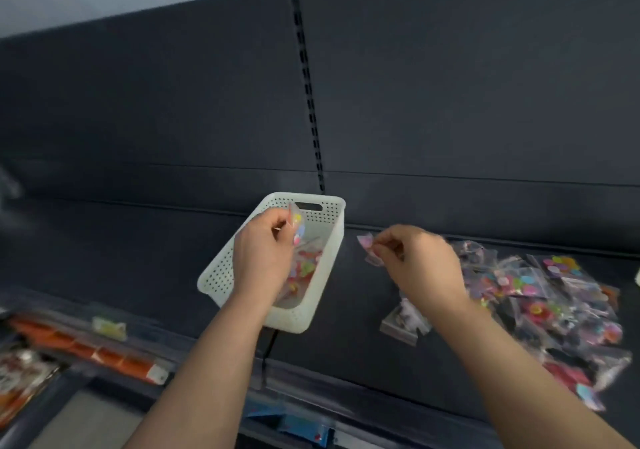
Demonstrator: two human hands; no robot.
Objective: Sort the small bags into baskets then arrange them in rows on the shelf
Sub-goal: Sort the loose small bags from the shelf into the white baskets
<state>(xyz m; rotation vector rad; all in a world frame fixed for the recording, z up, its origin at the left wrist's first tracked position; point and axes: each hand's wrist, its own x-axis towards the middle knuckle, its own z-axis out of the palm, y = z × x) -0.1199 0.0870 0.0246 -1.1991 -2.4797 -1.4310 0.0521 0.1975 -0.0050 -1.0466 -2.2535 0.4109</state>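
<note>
while left grip (265, 254) pinches 1 bright bag (297, 224) over basket (221, 272) | right grip (422, 265) pinches 1 pink bag (365, 242) near pile (554, 289)

left hand (265, 251) pinches bag (297, 224) over basket (221, 275) | right hand (420, 261) pinches seemingly pink bag (366, 242)

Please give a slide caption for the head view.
Left hand holds a small bag over the white basket; right hand pinches a pink bag near the loose pile.

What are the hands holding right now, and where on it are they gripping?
The left hand pinches a colourful bag by its edge over the basket; the right hand pinches a pink bag by its right edge.
</note>
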